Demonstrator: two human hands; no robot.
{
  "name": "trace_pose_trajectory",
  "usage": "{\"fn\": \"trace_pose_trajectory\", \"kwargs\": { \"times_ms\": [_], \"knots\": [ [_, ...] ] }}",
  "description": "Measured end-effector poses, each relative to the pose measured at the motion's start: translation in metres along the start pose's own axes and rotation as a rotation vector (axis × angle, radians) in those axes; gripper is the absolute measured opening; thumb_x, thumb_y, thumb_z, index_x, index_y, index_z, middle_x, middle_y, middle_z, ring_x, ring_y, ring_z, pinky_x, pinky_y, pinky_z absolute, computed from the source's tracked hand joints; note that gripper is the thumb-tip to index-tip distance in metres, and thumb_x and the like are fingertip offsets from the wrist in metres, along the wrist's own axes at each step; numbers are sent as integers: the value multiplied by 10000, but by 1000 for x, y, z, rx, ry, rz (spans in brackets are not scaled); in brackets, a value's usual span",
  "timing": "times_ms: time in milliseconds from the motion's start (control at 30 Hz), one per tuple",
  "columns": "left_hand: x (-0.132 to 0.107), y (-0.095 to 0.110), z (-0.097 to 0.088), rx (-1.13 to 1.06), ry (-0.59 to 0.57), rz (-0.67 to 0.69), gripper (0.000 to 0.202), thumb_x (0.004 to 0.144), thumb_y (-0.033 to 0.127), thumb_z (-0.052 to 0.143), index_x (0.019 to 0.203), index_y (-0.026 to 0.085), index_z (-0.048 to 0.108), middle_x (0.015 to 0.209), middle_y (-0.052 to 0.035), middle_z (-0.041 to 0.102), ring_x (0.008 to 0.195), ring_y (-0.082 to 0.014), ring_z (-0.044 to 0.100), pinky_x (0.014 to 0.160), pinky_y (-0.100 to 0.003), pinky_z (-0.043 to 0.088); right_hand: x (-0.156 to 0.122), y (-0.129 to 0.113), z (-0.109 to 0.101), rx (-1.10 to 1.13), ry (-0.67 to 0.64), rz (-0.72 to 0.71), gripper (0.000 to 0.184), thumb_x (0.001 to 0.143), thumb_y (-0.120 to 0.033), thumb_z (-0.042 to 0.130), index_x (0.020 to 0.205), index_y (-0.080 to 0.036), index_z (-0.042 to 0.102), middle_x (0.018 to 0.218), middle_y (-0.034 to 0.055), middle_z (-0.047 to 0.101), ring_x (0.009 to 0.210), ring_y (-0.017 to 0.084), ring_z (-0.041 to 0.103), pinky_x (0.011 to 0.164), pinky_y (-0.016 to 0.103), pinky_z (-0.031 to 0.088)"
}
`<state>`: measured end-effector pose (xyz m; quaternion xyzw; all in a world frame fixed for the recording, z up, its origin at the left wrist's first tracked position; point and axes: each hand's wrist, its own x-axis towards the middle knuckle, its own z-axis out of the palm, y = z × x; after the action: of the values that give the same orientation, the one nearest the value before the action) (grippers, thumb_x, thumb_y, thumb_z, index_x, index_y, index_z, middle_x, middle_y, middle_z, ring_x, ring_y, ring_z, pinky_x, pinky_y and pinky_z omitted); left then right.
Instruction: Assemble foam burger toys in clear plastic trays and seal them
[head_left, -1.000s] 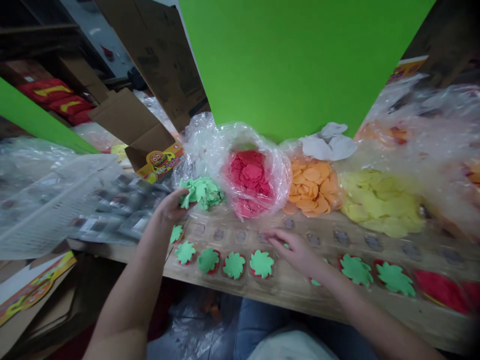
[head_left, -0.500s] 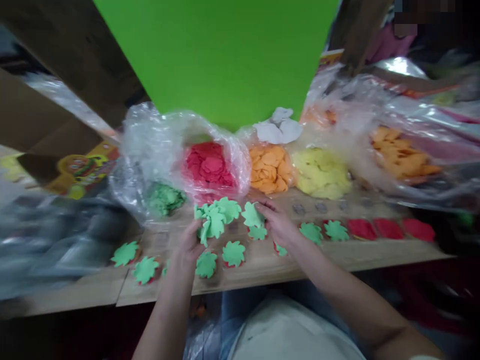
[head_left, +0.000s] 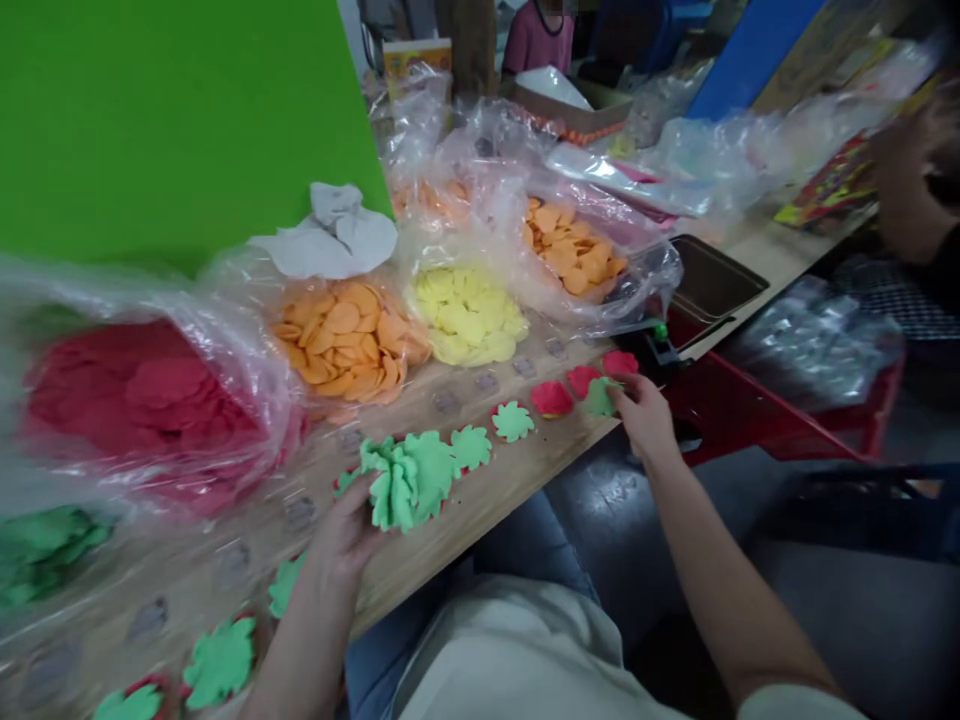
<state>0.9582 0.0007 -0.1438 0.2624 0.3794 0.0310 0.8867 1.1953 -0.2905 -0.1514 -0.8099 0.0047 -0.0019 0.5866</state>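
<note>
Green foam leaves [head_left: 397, 490] bunch in our left fingers [head_left: 354, 518], our right fingers [head_left: 621, 396] touch one beside bare red discs [head_left: 581, 380].

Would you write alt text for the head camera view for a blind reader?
At a wooden table, the left hand holds a bunch of green leaf-shaped cutouts and the right hand touches a green cutout beside red pieces. Plastic bags of red, orange and yellow cutouts lie behind.

Small assembly workshop: a long wooden workbench [head_left: 480, 520] lined with plastic bags of coloured cut-outs [head_left: 349, 340], with a printed carton [head_left: 416, 55] and a co-worker [head_left: 538, 30] at upper centre.
</note>
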Motion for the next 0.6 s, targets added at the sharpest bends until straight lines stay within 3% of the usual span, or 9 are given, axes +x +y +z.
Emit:
{"fn": "trace_pose_trajectory", "kwargs": {
  "times_ms": [100, 167, 267, 367, 500, 600],
  "knots": [
    [9, -8, 32, 20, 10, -51, 265, 675, 107, 540, 915, 200, 607, 633, 12, 637, 481, -122, 591, 534, -240, 534, 10, 3, 21, -69, -264, -81, 428, 678, -355, 610, 1055, -170, 529, 817, 43, 610, 707, 165, 563, 634, 300, 453],
    [12, -12, 45, 26, 14, -77, 258, 686, 111, 542, 924, 188, 605, 674, -2, 649, 536, -131, 614, 564, -245, 540, 12, 4, 40, -203, -341, -185, 401, 704, -318, 586, 1066, -159, 523, 809, 49, 614, 737, 174, 568, 668, 311, 454],
    [16, -16, 56, 24, 8, -87, 233, 677, 110, 562, 899, 168, 605, 717, -17, 655, 549, -129, 614, 559, -238, 537, 17, 9, 53, -503, -330, -426, 299, 740, -259, 547, 1021, -157, 561, 832, 71, 619, 822, 205, 548, 752, 347, 435],
    [19, -19, 62, 39, -11, -91, 212, 664, 119, 585, 871, 156, 605, 680, -12, 641, 496, -119, 590, 501, -224, 520, 17, 16, 47, -634, -318, -633, 245, 785, -260, 513, 995, -154, 581, 957, 101, 604, 914, 222, 518, 832, 370, 410],
    [24, -21, 69, 24, 14, -94, 213, 668, 131, 591, 878, 165, 603, 675, -7, 641, 532, -126, 607, 494, -215, 514, -7, 22, 28, -707, -134, -685, 269, 852, -290, 439, 1049, -169, 576, 1075, 113, 554, 1055, 239, 460, 914, 406, 368],
    [29, -23, 74, 18, 27, -101, 197, 676, 123, 578, 867, 168, 600, 724, -13, 658, 562, -136, 620, 501, -228, 523, -33, 25, 22, -871, -130, -660, 332, 854, -336, 448, 1151, -220, 539, 1252, 107, 464, 1226, 293, 319, 970, 485, 293]
  ]
}}
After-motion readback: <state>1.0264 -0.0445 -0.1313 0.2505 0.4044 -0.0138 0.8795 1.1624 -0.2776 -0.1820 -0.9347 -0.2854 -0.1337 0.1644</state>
